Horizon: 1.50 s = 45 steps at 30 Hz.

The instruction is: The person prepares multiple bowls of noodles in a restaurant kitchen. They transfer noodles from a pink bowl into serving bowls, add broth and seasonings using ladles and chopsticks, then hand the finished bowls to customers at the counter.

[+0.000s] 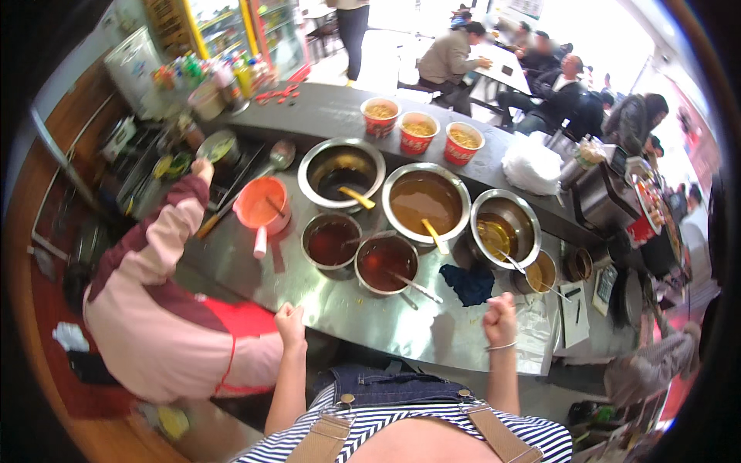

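My left hand (290, 322) is curled into a loose fist at the front edge of the stainless steel counter (370, 315), beside a co-worker's red apron. Also curled, my right hand (500, 322) is over the counter's right part and wears a bracelet on the wrist. I see nothing held in either hand. A crumpled dark blue cloth (468, 285) lies just beyond my right hand. Between and beyond the hands stand two metal pots of dark red liquid, the left pot (303, 240) and the right pot (414, 257); a metal ladle handle (418, 287) sticks out of the right one.
Behind stand steel bowls of dark sauce (303, 173), brown broth (466, 194) and yellow oil (537, 231). Three red noodle cups (415, 144) line the raised ledge. An orange pitcher (281, 217) stands left, near a co-worker (150, 324) reaching toward a pot. Seated people are beyond.
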Tool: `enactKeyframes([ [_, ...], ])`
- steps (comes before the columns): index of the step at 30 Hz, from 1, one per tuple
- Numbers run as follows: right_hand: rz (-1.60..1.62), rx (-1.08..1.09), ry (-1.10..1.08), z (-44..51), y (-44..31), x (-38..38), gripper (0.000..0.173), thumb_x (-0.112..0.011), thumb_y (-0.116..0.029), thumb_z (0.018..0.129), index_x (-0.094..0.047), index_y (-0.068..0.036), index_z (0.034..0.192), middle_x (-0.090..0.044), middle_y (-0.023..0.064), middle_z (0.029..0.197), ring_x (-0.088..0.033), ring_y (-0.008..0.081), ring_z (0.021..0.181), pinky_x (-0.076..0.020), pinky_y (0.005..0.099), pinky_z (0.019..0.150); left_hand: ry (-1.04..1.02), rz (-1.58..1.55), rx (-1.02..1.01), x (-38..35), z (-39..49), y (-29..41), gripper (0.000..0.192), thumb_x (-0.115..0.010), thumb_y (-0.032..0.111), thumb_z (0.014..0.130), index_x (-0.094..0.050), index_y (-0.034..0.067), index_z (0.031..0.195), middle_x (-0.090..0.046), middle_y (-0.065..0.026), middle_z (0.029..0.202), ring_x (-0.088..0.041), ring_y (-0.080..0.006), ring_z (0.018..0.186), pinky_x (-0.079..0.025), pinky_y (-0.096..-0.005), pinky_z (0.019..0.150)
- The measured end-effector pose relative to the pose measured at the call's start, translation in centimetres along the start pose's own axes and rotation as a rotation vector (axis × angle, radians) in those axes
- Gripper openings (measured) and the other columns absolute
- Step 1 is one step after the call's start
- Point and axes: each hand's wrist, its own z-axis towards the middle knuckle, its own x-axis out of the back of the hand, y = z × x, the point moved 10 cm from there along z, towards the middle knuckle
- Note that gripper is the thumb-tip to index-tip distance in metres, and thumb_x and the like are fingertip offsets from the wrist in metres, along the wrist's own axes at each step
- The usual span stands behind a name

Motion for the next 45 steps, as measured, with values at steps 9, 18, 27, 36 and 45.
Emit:
enactKeyframes([
  [9,-0.054,-0.807,-0.358,-10.7,19.1,-9.3,0.039,-0.053,0.011,0.077,-0.03,-0.015,0.059,-0.032,-0.0053,0.055,-0.024,0.0052,0.042,-0.0173,0.021,0.036,-0.042,-0.242,0.376,2.4,-8.9,-5.4,0.042,-0.059,-0.001,0.076,-0.027,0.02,0.059,-0.025,0.009,0.051,-0.022,-0.0017,0.037,-0.016,-0.0196,0.032],
  [18,-0.058,-0.573,-0.207,-6.0,17.2,-6.1,0.04,-0.052,0.011,0.075,-0.029,-0.018,0.062,-0.03,-0.0081,0.053,-0.022,0.0033,0.037,-0.0159,0.0204,0.032,-0.197,-0.287,0.519,4.7,-5.5,-6.9,0.035,-0.059,-0.002,0.076,-0.034,0.018,0.062,-0.029,0.0081,0.052,-0.025,-0.0024,0.037,-0.016,-0.0192,0.033],
  [27,0.214,-0.503,-0.081,-3.0,20.0,-9.3,0.031,-0.045,0.005,0.085,-0.035,-0.017,0.066,-0.025,-0.0075,0.052,-0.016,0.0035,0.036,-0.012,0.02,0.032,0.002,-0.368,0.395,13.5,1.7,-3.8,0.032,-0.058,0.029,0.087,-0.04,0.017,0.065,-0.032,0.0069,0.051,-0.032,-0.004,0.04,-0.024,-0.0188,0.036],
  [36,0.122,-0.883,-0.276,-4.1,31.0,-19.7,0.037,-0.048,-0.004,0.089,-0.03,-0.016,0.059,-0.023,-0.0067,0.049,-0.016,0.0058,0.036,-0.0133,0.0221,0.033,0.135,-0.243,0.283,23.2,6.2,-0.7,0.024,-0.043,0.024,0.094,-0.058,0.008,0.103,-0.056,0.0016,0.063,-0.052,-0.0072,0.05,-0.035,-0.0192,0.043],
  [45,-0.099,-0.878,-0.316,-1.5,36.2,-27.6,0.035,-0.049,-0.005,0.087,-0.031,-0.015,0.059,-0.024,-0.0055,0.049,-0.019,0.0062,0.036,-0.0148,0.0221,0.033,0.194,-0.298,0.158,31.8,11.8,7.2,0.057,-0.054,0.013,0.086,-0.03,0.017,0.138,-0.065,-0.004,0.093,-0.059,-0.0081,0.066,-0.043,-0.0193,0.052],
])
